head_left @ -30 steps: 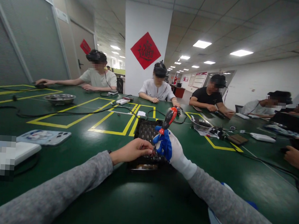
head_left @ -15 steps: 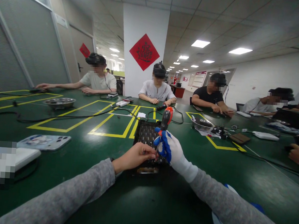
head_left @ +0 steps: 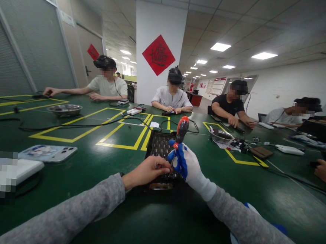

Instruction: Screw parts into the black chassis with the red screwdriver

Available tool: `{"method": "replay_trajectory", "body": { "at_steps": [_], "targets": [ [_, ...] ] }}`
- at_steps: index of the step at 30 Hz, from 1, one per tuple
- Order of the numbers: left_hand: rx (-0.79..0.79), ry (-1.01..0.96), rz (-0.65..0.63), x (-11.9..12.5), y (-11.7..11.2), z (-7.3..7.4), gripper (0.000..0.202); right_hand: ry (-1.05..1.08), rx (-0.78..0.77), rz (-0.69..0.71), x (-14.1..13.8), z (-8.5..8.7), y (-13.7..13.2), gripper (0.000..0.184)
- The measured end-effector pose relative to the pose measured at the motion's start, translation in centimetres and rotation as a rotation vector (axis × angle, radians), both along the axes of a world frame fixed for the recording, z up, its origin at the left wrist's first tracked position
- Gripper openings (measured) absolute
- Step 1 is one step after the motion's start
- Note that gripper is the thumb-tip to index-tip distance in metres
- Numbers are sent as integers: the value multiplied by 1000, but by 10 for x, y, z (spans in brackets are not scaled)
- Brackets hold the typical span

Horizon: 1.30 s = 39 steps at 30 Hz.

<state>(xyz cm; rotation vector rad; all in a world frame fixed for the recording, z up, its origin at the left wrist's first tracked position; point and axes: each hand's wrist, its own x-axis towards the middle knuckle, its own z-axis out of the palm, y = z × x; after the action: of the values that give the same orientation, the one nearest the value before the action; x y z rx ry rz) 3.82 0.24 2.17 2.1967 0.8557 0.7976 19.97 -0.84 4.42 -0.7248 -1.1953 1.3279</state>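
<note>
My right hand [head_left: 186,164], in a white and blue glove, is closed around a screwdriver [head_left: 182,129] with a red and black handle. The tool stands nearly upright, its thin shaft pointing down. My bare left hand [head_left: 148,169] is closed in a pinch near the lower end of the shaft; whatever sits between its fingertips is too small to make out. Beneath both hands lies a black tray-like case [head_left: 161,140] with many small shiny parts or bumps inside. Its near part is partly covered by my hands.
On the left lie a phone [head_left: 47,153] and a white device [head_left: 27,170]. Metal bowls stand at left [head_left: 65,109] and right [head_left: 220,135]. Black cables [head_left: 76,128] cross the green table. A brown wallet-like item [head_left: 262,152] lies at right. Several people sit around the table.
My hands and the screwdriver stay almost in place over the case. Across the table, the person in the middle and the one in black have shifted their hands. The view has tilted slightly.
</note>
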Motion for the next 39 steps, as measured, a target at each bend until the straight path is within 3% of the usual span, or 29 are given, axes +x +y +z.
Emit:
{"method": "replay_trajectory", "body": {
  "at_steps": [5,14,20,33,39],
  "targets": [
    [-10,4,75,1,-1,2,17,19,8,10,-2,0,0,30],
    [-57,-25,64,-2,-3,5,19,9,44,-79,-2,-7,5,31],
    [15,-8,66,-4,0,3,18,87,-52,33,0,-1,5,39],
    [-39,-6,76,-1,-1,12,15,-7,9,14,0,1,1,25],
    [-4,4,61,-3,0,5,16,62,-57,22,4,2,3,35]
  ]
}}
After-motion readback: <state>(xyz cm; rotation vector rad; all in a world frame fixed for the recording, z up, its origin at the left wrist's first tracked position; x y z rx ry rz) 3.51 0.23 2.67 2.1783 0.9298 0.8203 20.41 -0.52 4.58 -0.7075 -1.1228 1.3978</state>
